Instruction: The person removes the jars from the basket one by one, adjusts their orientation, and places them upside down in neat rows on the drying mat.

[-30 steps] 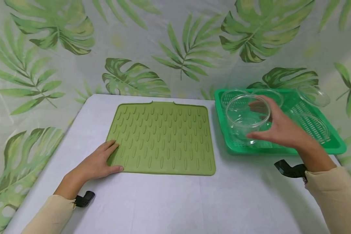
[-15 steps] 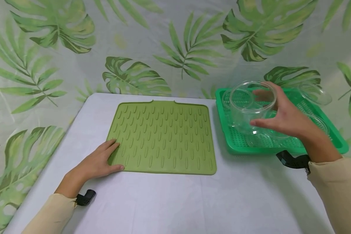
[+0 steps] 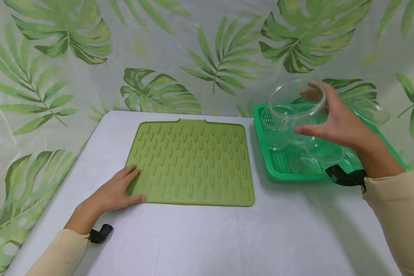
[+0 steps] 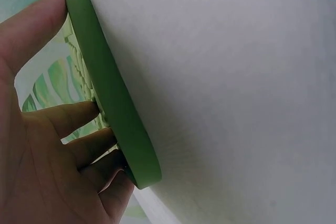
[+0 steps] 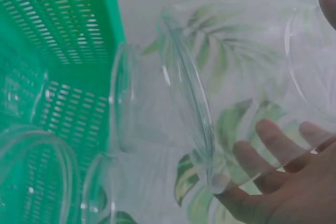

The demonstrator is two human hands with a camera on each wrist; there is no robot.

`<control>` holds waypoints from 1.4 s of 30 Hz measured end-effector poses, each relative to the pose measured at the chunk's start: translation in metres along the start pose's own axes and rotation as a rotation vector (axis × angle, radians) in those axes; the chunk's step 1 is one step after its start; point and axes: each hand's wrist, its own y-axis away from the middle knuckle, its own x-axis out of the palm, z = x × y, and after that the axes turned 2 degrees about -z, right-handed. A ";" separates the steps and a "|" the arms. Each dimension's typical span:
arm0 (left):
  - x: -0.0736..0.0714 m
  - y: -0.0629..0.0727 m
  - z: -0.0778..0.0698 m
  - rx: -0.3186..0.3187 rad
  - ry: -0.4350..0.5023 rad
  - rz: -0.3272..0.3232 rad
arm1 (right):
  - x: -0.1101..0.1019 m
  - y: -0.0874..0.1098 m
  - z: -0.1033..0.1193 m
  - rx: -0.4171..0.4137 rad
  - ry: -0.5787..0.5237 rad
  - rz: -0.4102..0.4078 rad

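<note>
My right hand (image 3: 343, 124) grips a clear round container (image 3: 289, 124) by its side, thumb in front and fingers behind, above the green basket (image 3: 274, 174). In the right wrist view the container (image 5: 231, 51) is see-through, with a thick rim and curled fingers (image 5: 275, 142) along its wall. My left hand (image 3: 112, 191) rests on the near left corner of a flat green ribbed mat (image 3: 193, 165), holding nothing. From the left wrist view, its relaxed fingers (image 4: 86, 148) touch the mat (image 4: 107, 77) close to the edge.
Several other clear round pieces, among them one (image 3: 326, 151) near the middle, lie in the basket. Another clear piece (image 3: 370, 109) leans over the basket's far right side. A white cloth (image 3: 200, 241) covers the table, and a leaf-patterned sheet (image 3: 227, 46) hangs behind.
My right hand has lifted the clear container up and slightly to the right, so more of the pieces in the basket show below it. The left hand and mat stay put.
</note>
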 end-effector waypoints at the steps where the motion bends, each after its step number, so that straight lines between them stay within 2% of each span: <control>1: 0.000 0.000 0.000 0.001 0.000 0.001 | -0.001 -0.002 0.002 0.006 -0.001 0.003; 12: -0.001 0.001 -0.001 0.004 -0.007 -0.012 | -0.005 -0.017 0.020 -0.018 0.016 0.010; 19: -0.001 0.001 -0.001 0.004 -0.014 -0.009 | -0.004 -0.020 0.026 -0.006 0.095 0.017; 31: -0.004 0.000 -0.003 0.007 -0.006 -0.003 | 0.005 -0.029 0.036 -0.069 0.176 0.044; 42: 0.000 0.001 0.000 0.007 0.009 -0.011 | 0.023 -0.039 0.038 -0.109 0.241 0.114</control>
